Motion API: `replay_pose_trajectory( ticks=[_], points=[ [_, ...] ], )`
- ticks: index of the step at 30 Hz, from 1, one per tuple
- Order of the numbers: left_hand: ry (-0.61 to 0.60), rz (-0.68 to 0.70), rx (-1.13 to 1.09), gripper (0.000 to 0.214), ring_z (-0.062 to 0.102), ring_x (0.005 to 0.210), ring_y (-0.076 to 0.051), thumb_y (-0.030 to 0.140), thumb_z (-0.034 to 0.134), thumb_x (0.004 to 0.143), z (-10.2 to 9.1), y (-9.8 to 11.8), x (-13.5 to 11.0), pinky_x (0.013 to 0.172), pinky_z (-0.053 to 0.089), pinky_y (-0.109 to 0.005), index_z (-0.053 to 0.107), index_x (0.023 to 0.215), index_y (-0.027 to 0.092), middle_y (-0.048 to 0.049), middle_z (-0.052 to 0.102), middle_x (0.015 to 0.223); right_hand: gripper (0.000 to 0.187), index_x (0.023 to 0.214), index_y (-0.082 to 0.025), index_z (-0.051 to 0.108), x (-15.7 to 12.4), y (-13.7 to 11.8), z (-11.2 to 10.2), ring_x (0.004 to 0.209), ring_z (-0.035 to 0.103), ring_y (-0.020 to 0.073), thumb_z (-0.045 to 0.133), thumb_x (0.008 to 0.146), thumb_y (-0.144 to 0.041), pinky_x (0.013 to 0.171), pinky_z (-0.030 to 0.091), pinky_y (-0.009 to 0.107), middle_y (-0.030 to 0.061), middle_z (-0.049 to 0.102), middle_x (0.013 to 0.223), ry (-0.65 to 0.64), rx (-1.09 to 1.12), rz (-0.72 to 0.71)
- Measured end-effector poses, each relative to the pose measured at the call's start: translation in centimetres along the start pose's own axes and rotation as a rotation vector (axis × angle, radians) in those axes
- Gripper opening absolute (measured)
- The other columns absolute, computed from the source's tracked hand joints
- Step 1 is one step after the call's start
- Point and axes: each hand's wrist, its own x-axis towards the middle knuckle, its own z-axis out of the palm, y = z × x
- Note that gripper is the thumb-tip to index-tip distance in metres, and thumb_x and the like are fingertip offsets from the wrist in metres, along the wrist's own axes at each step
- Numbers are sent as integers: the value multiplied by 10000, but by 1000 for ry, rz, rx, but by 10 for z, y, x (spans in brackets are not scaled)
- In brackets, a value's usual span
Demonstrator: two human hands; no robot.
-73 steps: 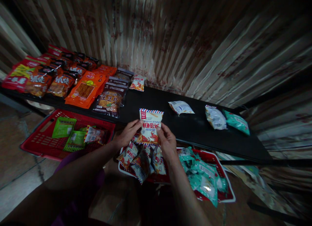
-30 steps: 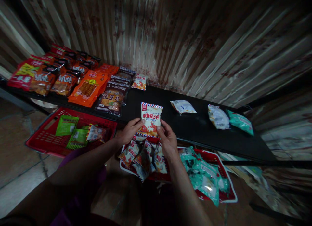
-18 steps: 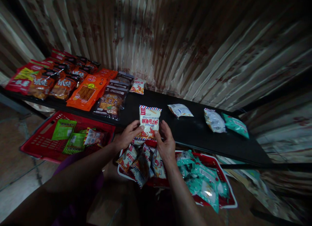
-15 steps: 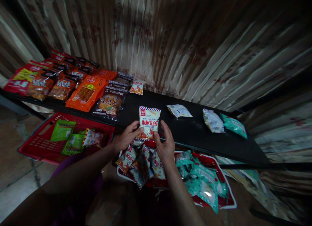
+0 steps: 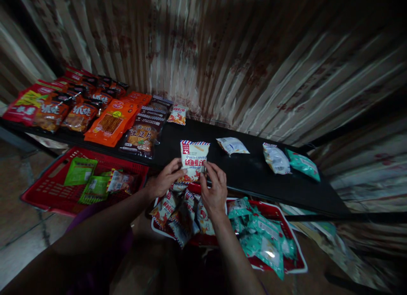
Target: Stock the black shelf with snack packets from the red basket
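Note:
Between my two hands is a white snack bag [image 5: 194, 161] with a red-and-blue striped top edge, its printed front facing me. My left hand [image 5: 168, 175] grips its lower left side, and my right hand [image 5: 215, 185] grips the right side with curled fingers. The bag is held above the front edge of the black shelf [image 5: 203, 136]. Just below my hands, similar snack bags [image 5: 165, 208] fill the left part of a red basket with a white rim [image 5: 302, 252]. Teal snack bags [image 5: 265, 233] lie in its right part.
To the left on the shelf lie brown potato-chip bags [image 5: 141, 136], orange packets [image 5: 110, 121] and red-and-black bags [image 5: 51, 112]. One white bag [image 5: 177, 115] lies at the back. Further right are two white bags [image 5: 233, 145] and a teal bag [image 5: 303, 164]. Another red basket [image 5: 47, 193] holds green packets [image 5: 81, 171].
My right-hand fingers have closed in onto the right side of the white snack bag. The bag stays in nearly the same place; the view has shifted slightly.

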Motion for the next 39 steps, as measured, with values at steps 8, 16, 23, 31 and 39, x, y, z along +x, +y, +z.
replay_pose_trajectory(
  ticks=[8,16,23,31,39],
  points=[
    [3,-9,18,423,593,1080,-249,289,684,784,0,2,-1,962,432,-397,530,1164,186,-92,621,1185,367,1250,-236,564,-2,-1,2,1086,533,224,474,895,-206,895,502,424,110,560,1173,-16,73,48],
    [14,-26,39,421,602,1054,-237,312,692,770,-2,1,0,953,433,-387,542,1141,183,-86,628,1157,353,1241,-237,567,-2,0,2,1119,539,228,469,903,-265,944,483,459,108,565,1207,-51,163,105],
    [13,-14,48,412,603,1044,-236,299,680,776,-3,0,0,936,438,-377,539,1145,180,-88,629,1150,346,1230,-230,570,-1,-1,1,1118,546,225,472,902,-283,946,484,448,108,571,1202,-52,202,124],
    [22,-23,28,403,602,1043,-242,304,683,776,-1,1,0,936,437,-386,556,1136,177,-88,629,1158,409,1265,-204,530,-3,1,3,1129,545,238,512,880,-342,954,467,461,122,579,1210,-48,294,254],
    [25,-32,-23,379,596,1052,-245,315,681,776,5,5,-1,937,428,-367,593,1113,167,-89,646,1138,646,1375,-187,396,-2,1,7,1141,582,270,606,818,-438,917,508,450,146,572,1299,-177,776,598]
  ],
)
